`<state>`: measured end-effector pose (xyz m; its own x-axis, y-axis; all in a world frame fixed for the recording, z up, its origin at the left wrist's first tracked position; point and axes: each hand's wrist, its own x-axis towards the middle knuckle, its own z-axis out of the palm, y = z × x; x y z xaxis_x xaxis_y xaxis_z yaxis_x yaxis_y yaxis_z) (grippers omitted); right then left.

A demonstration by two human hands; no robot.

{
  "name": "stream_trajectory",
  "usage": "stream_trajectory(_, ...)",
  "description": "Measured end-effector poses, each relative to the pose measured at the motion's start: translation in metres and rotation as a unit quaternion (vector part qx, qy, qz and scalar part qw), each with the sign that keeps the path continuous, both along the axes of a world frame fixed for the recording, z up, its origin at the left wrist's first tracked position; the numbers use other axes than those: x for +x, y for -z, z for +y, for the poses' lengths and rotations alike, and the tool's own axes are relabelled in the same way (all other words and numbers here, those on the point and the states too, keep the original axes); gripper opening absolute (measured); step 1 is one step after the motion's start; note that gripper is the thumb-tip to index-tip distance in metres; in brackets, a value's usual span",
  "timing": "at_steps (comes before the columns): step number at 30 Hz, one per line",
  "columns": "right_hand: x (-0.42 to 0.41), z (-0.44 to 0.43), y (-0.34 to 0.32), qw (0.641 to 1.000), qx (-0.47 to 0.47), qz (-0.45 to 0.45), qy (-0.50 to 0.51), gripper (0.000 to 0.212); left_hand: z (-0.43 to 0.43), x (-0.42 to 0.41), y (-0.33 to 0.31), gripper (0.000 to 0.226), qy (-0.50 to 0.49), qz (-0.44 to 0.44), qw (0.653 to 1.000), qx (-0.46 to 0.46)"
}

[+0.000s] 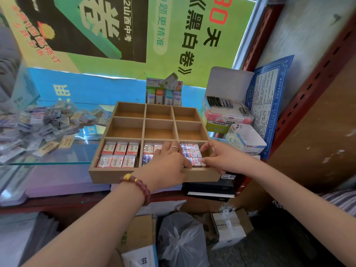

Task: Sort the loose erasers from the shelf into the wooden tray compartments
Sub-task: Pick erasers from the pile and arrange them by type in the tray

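Wooden tray (134, 174), left hand (169, 160) hiding erasers (149, 149), loose pile (42, 122) blurred

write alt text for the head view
The left hand and right hand touch blue erasers in the near right compartment of a nine-compartment tray. Its near row holds erasers; the six compartments behind are empty. Loose erasers lie piled on a glass shelf at left.

Matt wooden tray (107, 173); glossy film-wrapped erasers (117, 156) (paper sleeves); smooth glass shelf (57, 160).
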<state>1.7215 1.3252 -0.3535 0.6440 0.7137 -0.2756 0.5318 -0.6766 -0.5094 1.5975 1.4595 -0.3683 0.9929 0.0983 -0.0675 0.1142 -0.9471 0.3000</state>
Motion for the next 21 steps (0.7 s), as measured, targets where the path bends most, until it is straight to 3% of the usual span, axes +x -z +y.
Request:
stream_trajectory(12, -0.004, 0.002, -0.002, 0.999, -0.011, -0.04, -0.01, 0.02, -0.015, 0.006, -0.003, 0.034, -0.034, 0.013, 0.998, 0.052)
stream_trajectory(17, -0.001, 0.004, 0.002, 0.999, -0.008, -0.052, 0.0, 0.003, -0.021, 0.008, -0.004, 0.04, -0.059, 0.05, 0.994, 0.073)
stream_trajectory(21, 0.002, 0.005, 0.005, 0.999, -0.007, -0.041, 0.011, 0.009, -0.023, 0.008, -0.001, 0.039, -0.07, 0.054, 0.993, 0.079)
